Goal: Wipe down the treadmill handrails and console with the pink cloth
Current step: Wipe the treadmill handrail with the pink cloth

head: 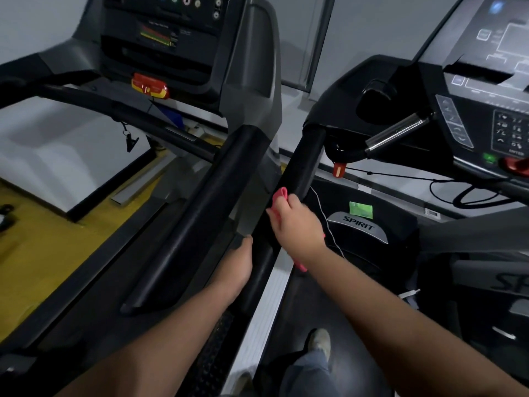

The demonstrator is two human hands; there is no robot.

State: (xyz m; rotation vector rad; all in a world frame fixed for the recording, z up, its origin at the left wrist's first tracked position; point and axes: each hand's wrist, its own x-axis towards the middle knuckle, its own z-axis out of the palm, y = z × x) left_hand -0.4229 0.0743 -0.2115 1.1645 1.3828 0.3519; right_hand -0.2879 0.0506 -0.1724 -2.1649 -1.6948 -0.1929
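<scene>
I stand on the right treadmill, whose black left handrail (307,156) runs from the centre up toward its console (486,110) at the upper right. My right hand (297,224) grips the pink cloth (280,196) and presses it on this handrail; a pink end (300,266) hangs below my wrist. My left hand (237,265) reaches down between the two machines beside the lower part of the same rail; its fingers are hidden behind the rail.
A second treadmill stands at the left, with its own black handrail (200,219), console (160,38) and red safety key (148,85). A red clip on a cord (339,169) hangs under the right console. A thin white cable (326,222) runs past my right hand. My shoe (319,342) rests on the belt.
</scene>
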